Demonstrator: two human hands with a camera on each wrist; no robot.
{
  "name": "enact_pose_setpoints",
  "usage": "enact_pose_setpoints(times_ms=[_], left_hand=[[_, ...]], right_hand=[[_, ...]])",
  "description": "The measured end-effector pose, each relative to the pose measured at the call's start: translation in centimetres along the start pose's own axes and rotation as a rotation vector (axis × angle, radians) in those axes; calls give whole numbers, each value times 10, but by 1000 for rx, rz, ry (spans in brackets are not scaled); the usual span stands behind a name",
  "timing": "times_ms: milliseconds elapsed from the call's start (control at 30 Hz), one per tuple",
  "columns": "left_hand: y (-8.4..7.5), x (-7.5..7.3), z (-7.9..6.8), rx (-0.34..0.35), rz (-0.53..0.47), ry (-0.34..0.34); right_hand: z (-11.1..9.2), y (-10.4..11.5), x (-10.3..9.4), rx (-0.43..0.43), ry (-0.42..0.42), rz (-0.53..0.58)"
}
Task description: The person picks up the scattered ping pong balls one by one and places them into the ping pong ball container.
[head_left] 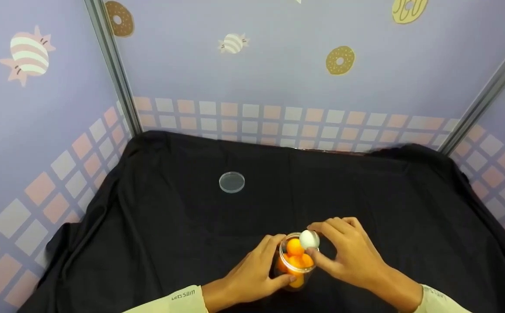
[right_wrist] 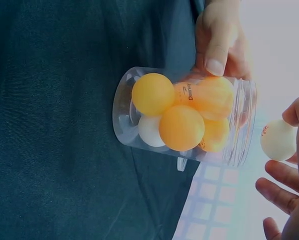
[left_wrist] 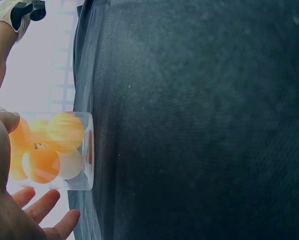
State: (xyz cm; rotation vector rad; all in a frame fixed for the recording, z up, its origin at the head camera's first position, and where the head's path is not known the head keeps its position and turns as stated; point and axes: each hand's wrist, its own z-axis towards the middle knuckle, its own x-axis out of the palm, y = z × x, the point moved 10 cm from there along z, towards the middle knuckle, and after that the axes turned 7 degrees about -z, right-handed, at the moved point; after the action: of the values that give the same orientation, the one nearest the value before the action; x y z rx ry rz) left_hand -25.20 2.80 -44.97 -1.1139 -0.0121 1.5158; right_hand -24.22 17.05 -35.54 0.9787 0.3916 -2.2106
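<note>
My left hand (head_left: 254,271) holds the side of a clear plastic jar (right_wrist: 122,112), with the thumb across its near wall. Inside the jar are several orange ping-pong balls (right_wrist: 182,127) and a white ping-pong ball (right_wrist: 150,131) low down near its base. Between thumb and index finger, my right hand (head_left: 350,252) pinches another white ping-pong ball (head_left: 310,239) with small red print. In the right wrist view this ball sits just outside the open mouth of the jar. The other fingers of the right hand are loosely spread.
A clear round lid (head_left: 232,182) lies farther back on the black cloth (head_left: 183,208) that covers the table. Patterned walls (head_left: 278,65) with metal corner posts (head_left: 120,69) stand behind and on both sides.
</note>
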Motion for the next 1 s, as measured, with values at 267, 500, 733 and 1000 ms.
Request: enact_pose_setpoints(times_ms=[267, 500, 733, 1000], left_hand=[[0, 1, -1, 1, -11, 7], [0, 1, -1, -2, -18, 4], [1, 1, -1, -22, -17, 8], [3, 2, -2, -34, -16, 10]], right_hand=[[-1, 1, 0, -20, -6, -6], [-3, 0, 1, -28, -4, -12], [-4, -2, 0, -29, -4, -11], [-6, -8, -2, 2, -4, 19]])
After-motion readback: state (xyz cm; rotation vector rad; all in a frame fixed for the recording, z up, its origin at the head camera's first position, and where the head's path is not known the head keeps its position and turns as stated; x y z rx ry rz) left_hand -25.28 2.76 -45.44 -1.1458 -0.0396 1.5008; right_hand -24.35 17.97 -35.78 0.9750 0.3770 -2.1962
